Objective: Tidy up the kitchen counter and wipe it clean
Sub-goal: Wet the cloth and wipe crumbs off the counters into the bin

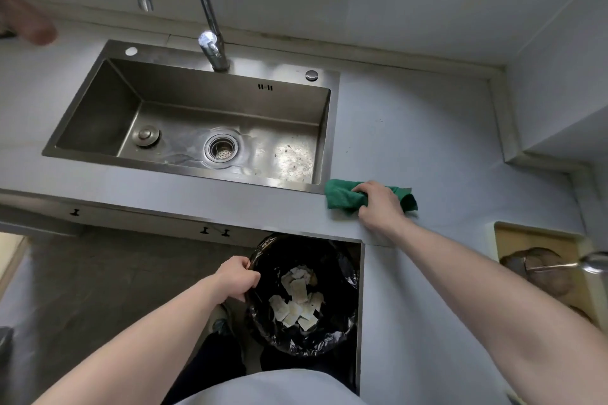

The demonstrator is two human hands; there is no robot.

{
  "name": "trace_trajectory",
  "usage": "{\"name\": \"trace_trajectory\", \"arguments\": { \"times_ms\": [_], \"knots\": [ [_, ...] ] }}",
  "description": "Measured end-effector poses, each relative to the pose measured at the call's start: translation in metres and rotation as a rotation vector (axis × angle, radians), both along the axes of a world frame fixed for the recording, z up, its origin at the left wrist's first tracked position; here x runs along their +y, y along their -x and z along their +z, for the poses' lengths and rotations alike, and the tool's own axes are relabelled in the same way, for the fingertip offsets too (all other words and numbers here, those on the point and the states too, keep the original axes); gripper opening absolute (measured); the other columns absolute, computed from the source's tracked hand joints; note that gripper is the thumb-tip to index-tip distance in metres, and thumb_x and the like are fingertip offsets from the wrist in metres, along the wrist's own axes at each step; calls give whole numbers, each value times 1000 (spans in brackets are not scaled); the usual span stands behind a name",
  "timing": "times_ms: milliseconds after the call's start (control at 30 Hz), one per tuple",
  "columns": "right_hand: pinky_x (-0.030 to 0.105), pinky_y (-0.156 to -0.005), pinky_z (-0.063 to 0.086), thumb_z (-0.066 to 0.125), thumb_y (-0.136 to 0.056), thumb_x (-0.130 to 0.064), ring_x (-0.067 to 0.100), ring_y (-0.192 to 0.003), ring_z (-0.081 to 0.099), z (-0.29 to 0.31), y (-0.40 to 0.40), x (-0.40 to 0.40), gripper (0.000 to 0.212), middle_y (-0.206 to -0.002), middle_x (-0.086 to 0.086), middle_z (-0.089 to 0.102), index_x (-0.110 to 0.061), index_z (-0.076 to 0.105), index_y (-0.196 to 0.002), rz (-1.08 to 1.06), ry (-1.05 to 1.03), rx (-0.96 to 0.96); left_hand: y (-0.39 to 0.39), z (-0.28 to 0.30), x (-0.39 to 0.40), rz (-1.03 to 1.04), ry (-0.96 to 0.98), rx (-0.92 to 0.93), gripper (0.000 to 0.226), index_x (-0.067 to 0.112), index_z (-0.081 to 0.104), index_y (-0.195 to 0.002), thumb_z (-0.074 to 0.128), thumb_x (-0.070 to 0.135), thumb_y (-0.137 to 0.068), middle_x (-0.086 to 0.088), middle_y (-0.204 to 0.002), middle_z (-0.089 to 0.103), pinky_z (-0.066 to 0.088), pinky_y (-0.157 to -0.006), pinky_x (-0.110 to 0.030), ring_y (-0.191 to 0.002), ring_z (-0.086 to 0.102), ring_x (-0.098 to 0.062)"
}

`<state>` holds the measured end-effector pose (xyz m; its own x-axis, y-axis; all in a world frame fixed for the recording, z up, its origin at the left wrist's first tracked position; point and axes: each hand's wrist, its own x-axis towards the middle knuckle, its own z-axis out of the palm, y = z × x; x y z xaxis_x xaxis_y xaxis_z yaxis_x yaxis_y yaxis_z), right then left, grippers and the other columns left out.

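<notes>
Right hand [378, 204] grips cloth [342, 196]; left hand [237, 278] seemingly holds bin [263, 322].

- My left hand [237, 277] and right hand [378, 204] are bare; I see no gloves.
- Both forearms show uncovered, no sleeves reaching them.
- I'm wearing a light grey top [273, 388] and dark trousers [210, 358].

Your right hand [378, 204] sits far out to the right, knuckles up, fingers curled down over the green cloth [342, 196] and gripping it, palm pressing it flat. The right forearm runs bare from the near right corner up to that wrist, nearly straight. Your left hand [235, 278] is nearer and lower, fingers and thumb pinching the rim of the black bin bag [263, 260]. The left forearm comes in from the near left, bare, angled toward the centre.
</notes>
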<state>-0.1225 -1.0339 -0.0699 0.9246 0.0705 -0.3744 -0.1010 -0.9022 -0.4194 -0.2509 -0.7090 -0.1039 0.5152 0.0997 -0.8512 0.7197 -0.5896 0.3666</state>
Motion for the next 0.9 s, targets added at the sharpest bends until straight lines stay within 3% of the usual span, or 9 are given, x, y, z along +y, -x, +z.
{"name": "trace_trajectory", "arguments": {
  "times_ms": [200, 300, 367, 533, 633, 700, 800, 900],
  "knots": [
    [28, -100, 49, 55, -75, -8, 14, -112, 61, 15, 69, 43, 47, -116, -12, 66, -28, 73, -113, 19, -124, 180, -1, 3, -5, 33, 25, -15, 14, 11, 51, -79, 62, 3, -76, -9, -76, 61, 59, -52, -29, -60, 68, -25],
    [19, -78, 53, 53, -75, -7, 8, -95, 65, 24, 108, 61, 46, -102, -13, 71, -32, 74, -106, 86, -173, 349, 0, 2, -4, 30, 36, -12, 12, 10, 54, -82, 62, 4, -76, -10, -78, 63, 60, -53, -31, -60, 70, -26],
    [19, -74, 54, 50, -74, -6, 5, -91, 64, 30, 128, 66, 46, -99, -14, 70, -32, 75, -103, 114, -193, 373, 0, 2, -3, 24, 33, -14, 12, 11, 56, -83, 63, 5, -75, -10, -79, 64, 60, -53, -31, -60, 71, -26],
    [26, -71, 57, 52, -70, -10, 3, -77, 66, 56, 117, 49, 41, -81, -14, 72, -36, 74, -93, -34, -238, 202, 2, 5, -5, 21, 34, -38, 13, 12, 51, -76, 61, 5, -78, -8, -74, 61, 58, -51, -29, -56, 69, -26],
    [16, -66, 51, 60, -74, -9, -3, -73, 65, 77, 92, 33, 33, -72, -18, 70, -34, 75, -90, -149, -242, 55, 6, 3, -4, 28, 54, -36, 13, 11, 50, -76, 61, 4, -78, -9, -76, 61, 59, -52, -30, -58, 69, -26],
    [18, -63, 51, 62, -74, -10, 2, -69, 67, 87, 71, 21, 30, -67, -16, 70, -32, 76, -90, -239, -255, -22, 7, 3, -3, 41, 68, -33, 10, 10, 53, -79, 61, 3, -77, -10, -79, 63, 61, -55, -32, -63, 71, -28],
    [29, -67, 54, 60, -72, -11, 18, -73, 69, 92, 42, 9, 28, -71, -6, 72, -26, 76, -90, -311, -244, -106, 9, 2, 0, 53, 79, -34, 11, 10, 54, -79, 61, 4, -74, -11, -79, 63, 63, -57, -36, -65, 72, -31],
    [31, -73, 49, 59, -76, -10, 25, -88, 64, 78, 14, 7, 33, -88, -1, 71, -24, 75, -102, -281, -152, -173, 11, 2, 3, 65, 84, -30, 12, 11, 51, -77, 60, 4, -72, -11, -78, 62, 63, -58, -36, -65, 72, -31]
  ]
}}
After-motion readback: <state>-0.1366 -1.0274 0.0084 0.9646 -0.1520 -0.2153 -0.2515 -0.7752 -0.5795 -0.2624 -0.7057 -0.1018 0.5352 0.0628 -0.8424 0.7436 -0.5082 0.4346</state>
